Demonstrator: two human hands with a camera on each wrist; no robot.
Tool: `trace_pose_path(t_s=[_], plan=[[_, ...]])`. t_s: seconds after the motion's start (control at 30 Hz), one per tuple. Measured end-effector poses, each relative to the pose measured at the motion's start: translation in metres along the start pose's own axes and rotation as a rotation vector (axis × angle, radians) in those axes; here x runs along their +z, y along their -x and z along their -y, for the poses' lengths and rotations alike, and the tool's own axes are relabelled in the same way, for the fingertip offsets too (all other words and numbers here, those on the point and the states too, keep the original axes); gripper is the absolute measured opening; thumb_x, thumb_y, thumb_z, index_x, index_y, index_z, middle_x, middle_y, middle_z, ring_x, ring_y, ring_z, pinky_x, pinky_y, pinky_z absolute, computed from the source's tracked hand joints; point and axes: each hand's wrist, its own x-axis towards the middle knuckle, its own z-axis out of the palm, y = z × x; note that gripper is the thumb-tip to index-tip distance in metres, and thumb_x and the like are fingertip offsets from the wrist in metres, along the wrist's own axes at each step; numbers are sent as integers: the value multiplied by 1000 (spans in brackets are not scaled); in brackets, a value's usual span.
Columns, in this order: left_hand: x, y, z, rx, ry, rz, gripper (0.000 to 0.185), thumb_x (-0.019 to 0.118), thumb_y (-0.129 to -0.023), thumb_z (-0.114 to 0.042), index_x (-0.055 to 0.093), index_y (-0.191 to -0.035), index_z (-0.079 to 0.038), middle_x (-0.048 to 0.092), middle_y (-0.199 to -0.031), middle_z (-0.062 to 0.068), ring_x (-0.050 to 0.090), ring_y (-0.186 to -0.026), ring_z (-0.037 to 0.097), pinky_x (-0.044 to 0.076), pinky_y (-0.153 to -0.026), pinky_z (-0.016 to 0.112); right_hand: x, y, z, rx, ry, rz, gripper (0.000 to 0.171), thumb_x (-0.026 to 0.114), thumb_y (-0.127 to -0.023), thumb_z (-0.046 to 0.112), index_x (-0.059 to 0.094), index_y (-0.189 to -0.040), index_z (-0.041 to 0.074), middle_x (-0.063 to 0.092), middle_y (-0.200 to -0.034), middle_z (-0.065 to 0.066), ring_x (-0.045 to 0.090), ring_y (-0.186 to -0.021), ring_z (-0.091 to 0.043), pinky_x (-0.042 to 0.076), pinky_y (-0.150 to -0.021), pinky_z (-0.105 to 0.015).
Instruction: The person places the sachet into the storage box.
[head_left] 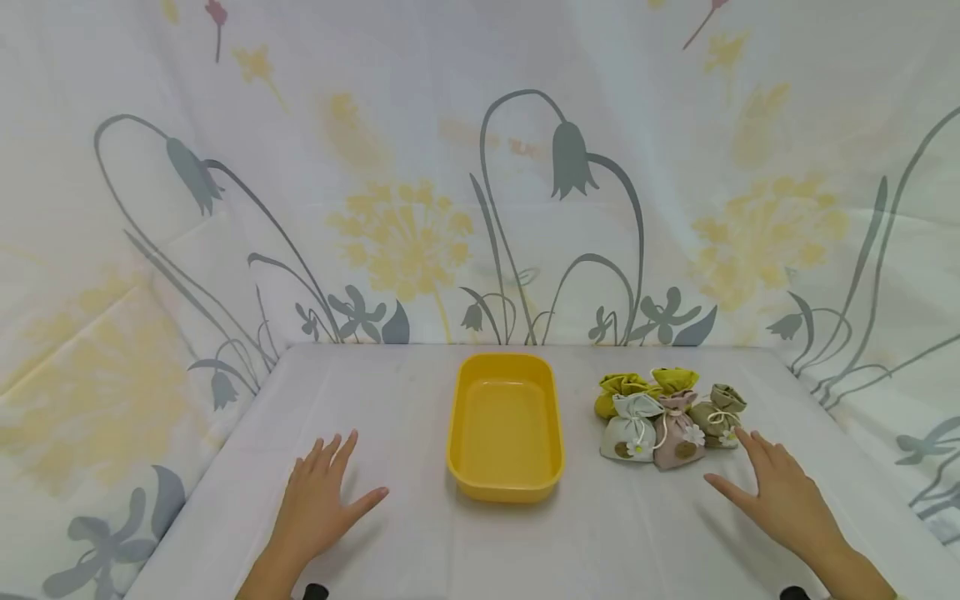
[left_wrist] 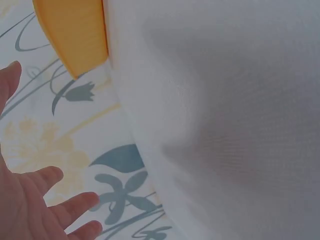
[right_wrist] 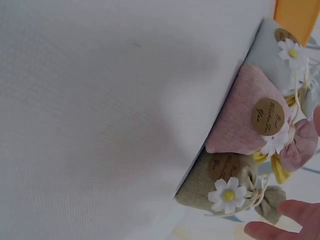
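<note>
Bright, even, soft light; faint shadows; head view bowed at edges; wrist views blurred.

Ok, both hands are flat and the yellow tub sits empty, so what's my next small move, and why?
Probably close the right hand on the olive pouch: its fingertips lie nearest that one, it holds nothing, and the yellow tub beside the pouches is empty. The left hand is farther away.

Looks like a staged tabletop set rather than a lived-in room: a table (head_left: 420, 533) draped in plain white cloth, closed in behind and on both sides by a hung curtain (head_left: 420, 167) printed with grey bellflowers and yellow dandelions. No walls or furniture to be seen beyond the curtain around the table.
</note>
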Motion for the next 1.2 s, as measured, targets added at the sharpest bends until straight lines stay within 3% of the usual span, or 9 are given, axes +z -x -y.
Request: trace_pose_path(t_s=[0.33,0.6,0.8,1.2], plan=[[-1,-12,-16,-100,230,70,95,65,-75,-62,31,-146,-10,41,-139,19,28,-130,43,23,-102,63,-2,-10,0,62,-166,17,90,55,-90,48,20,-137,-19,29,-128,-45,29,-113,-61,29,-86,-69],[4,-19,-26,-129,413,58,95,74,-72,-53,29,-146,-14,46,-135,16,37,-125,36,35,-97,58,-2,-15,0,105,-213,0,87,54,-91,47,17,-138,-17,27,-130,-44,29,-112,-61,32,-82,-69],[10,-25,-38,-145,535,60,94,78,-71,-46,31,-145,-14,46,-135,16,40,-124,37,35,-97,58,-1,-20,1,119,-246,-65,85,55,-92,44,20,-137,-19,31,-127,-43,32,-111,-59,33,-80,-68],[25,-38,-61,-178,739,71,87,82,-71,-27,34,-143,-14,45,-133,18,47,-118,36,44,-93,48,0,-30,0,120,-284,-191,76,58,-91,34,26,-133,-21,34,-125,-42,37,-108,-56,35,-79,-65]])
